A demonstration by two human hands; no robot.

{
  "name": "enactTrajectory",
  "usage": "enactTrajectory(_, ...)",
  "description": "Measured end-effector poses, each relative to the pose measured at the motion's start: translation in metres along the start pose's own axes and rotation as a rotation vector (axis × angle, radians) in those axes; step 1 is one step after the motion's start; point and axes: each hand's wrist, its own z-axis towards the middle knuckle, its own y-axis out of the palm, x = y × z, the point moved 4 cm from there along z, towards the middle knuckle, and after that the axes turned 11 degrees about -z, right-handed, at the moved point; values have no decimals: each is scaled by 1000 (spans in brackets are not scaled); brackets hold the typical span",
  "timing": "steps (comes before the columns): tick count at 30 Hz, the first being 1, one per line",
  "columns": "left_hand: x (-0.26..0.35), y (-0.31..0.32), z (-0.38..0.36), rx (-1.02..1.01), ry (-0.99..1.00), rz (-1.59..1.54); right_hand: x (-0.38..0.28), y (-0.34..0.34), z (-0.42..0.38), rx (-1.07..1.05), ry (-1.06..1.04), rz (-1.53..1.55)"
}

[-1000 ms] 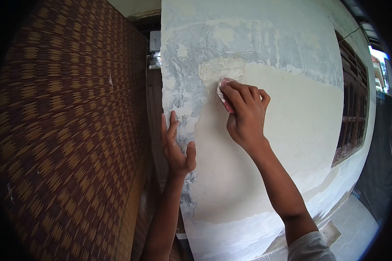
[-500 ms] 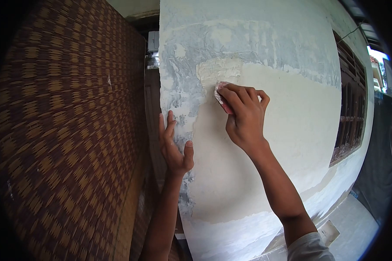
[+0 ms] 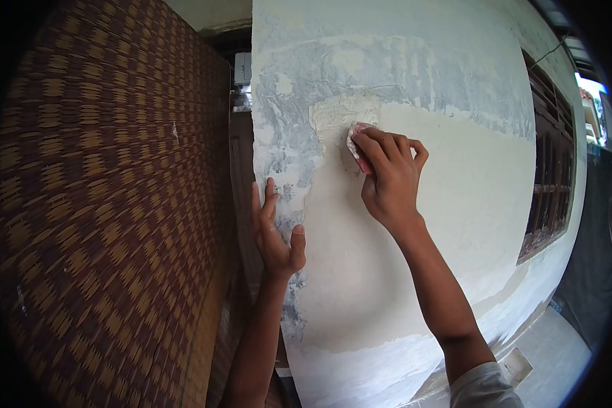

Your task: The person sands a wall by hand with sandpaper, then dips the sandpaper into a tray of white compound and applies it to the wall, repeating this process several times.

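My right hand (image 3: 393,173) grips a small red scraper (image 3: 362,155) with whitish paste along its edge, held against the wall (image 3: 455,197). Just above and left of the scraper lies a rough cream patch of paste (image 3: 336,115), with smooth cream coating below and to the right. Grey-blue, blotchy old surface shows along the wall's top and left side. At the wall's left edge, my left hand (image 3: 276,238) rests with its fingers spread and holds nothing.
A brown woven panel (image 3: 115,204) stands close on the left, with a dark gap between it and the wall. On the right is a wooden barred window (image 3: 551,156). A dark sheet (image 3: 591,238) hangs beyond it, above a grey floor (image 3: 557,360).
My right hand has moved a little to the right along the wall with the red scraper. My left hand keeps its place at the wall's edge; the whole view has shifted slightly.
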Motion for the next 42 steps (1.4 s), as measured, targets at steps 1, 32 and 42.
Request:
enactTrajectory(1, 0, 0, 0, 0, -5, 3, 8, 7, 6, -10, 5, -18)
enactTrajectory(32, 2, 0, 0, 23, -38, -26, -37, 34, -22, 46, -242, -119)
enactTrajectory(42, 0, 0, 0, 14, -31, -17, -43, 16, -57, 59, -228, -42)
